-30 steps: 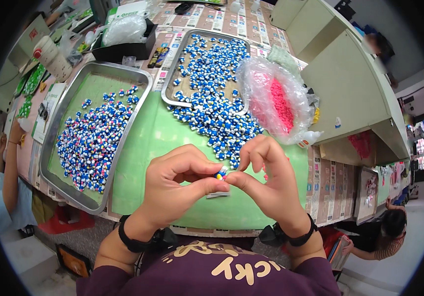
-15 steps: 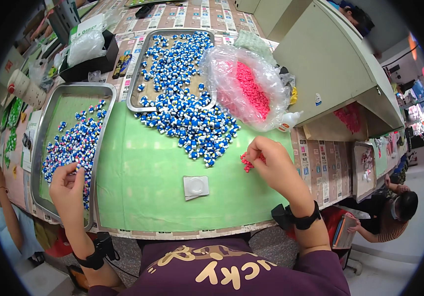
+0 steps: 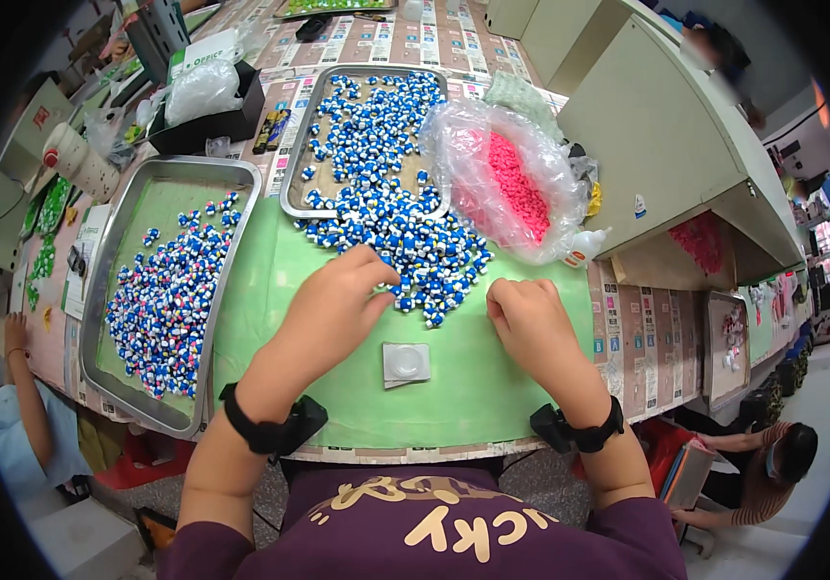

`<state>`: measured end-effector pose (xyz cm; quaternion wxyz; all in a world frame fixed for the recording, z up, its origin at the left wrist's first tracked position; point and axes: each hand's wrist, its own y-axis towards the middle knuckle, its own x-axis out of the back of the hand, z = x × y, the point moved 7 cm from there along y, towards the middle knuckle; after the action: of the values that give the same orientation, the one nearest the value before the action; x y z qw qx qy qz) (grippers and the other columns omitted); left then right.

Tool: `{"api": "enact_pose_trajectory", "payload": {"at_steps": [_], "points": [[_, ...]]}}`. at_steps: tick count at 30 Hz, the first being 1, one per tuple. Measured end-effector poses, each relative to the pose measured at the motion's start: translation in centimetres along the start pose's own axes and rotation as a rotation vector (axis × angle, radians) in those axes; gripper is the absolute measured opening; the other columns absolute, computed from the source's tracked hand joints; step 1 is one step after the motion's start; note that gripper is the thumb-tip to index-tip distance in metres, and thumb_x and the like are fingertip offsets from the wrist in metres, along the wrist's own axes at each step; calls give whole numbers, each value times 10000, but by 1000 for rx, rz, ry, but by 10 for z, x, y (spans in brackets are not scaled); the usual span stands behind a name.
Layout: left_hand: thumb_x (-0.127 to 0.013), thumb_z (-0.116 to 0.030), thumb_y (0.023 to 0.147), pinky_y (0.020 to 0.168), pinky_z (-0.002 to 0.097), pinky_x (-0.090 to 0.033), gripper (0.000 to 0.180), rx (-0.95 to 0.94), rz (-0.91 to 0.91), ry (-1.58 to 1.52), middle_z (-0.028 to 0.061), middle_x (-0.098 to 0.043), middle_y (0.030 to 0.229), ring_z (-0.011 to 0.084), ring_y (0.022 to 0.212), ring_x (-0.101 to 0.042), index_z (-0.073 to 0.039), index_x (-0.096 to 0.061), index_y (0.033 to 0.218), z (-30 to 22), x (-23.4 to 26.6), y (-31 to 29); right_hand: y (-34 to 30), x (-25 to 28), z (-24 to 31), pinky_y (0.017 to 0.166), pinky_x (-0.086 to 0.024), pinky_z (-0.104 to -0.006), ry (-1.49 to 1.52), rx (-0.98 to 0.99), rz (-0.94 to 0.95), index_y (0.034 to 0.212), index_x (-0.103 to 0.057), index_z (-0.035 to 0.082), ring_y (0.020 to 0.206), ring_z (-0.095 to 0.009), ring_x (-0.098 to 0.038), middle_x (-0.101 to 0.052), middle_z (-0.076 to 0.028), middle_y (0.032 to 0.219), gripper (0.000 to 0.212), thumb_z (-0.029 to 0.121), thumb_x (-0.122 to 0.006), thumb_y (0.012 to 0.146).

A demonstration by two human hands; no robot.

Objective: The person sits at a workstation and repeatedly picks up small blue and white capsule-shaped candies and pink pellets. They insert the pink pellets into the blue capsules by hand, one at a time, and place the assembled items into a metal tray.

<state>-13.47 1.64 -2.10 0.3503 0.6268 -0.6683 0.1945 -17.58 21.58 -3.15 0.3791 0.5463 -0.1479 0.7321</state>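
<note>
My left hand (image 3: pixel 338 300) reaches over the near edge of a heap of small blue-and-white pieces (image 3: pixel 425 256), its thumb and index finger apart and nothing visible between them. The heap spills from a metal tray (image 3: pixel 286 188) onto a green mat (image 3: pixel 270 387). To the right of the heap, my right hand (image 3: pixel 536 319) rests low over the mat with curled fingers; whatever they hold is hidden. A small white square pad with a round centre (image 3: pixel 405 363) lies between my hands. At left, a second metal tray (image 3: pixel 96 329) holds blue-and-white pieces with pink bits (image 3: pixel 169 300).
A clear plastic bag (image 3: pixel 458 184) of small pink pieces (image 3: pixel 516 184) lies behind my right hand, with a white squeeze bottle (image 3: pixel 584 245) beside it. A grey cabinet (image 3: pixel 657 135) stands at right. Back left are a black box (image 3: pixel 251 101) and marker-like sticks (image 3: pixel 270 130).
My left hand has moved right from the left tray to the blue-and-white heap. My right hand stays near its place; the small pink pieces seen under it are now out of sight.
</note>
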Motion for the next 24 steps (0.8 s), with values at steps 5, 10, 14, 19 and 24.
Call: {"api": "enact_pose_trajectory", "payload": {"at_steps": [5,10,14,19,24], "points": [[-691,-36,789,734,403,-496,143,-43,117,92,107,-556,922,306,837,-607,-37,-645,925,6,-24,7,1,1,1,747,-394,-386,62,22,-32,813,-481,76,705,-284,-552,-555,-71,727,100,1,-548,813],[-688,-28,787,735,405,-487,126,-27,155,115,107,-544,884,312,812,-591,-36,-633,901,8,-24,5,13,39,27,773,-427,-351,540,-30,-142,869,-476,57,744,-237,-567,-578,-71,793,171,-73,-583,841],[-648,13,804,652,352,-498,113,-49,61,47,83,-564,894,222,751,-610,-19,-635,911,6,-9,-3,15,57,46,729,-451,-292,883,-14,-204,867,-446,45,784,-176,-567,-592,-78,852,206,-122,-567,864],[-593,33,873,601,237,-526,167,159,-59,-699,56,-598,945,89,709,-599,-19,-674,1010,-17,21,-14,15,61,66,713,-447,-292,930,142,-264,850,-439,67,785,-165,-563,-607,-86,905,253,-152,-566,847],[-591,-28,941,711,273,-569,157,231,120,-1213,70,-604,1032,143,821,-652,27,-656,1073,-36,6,-23,19,62,80,788,-408,-324,731,239,-304,853,-453,98,766,-181,-578,-640,-62,900,285,-138,-605,805]]}}
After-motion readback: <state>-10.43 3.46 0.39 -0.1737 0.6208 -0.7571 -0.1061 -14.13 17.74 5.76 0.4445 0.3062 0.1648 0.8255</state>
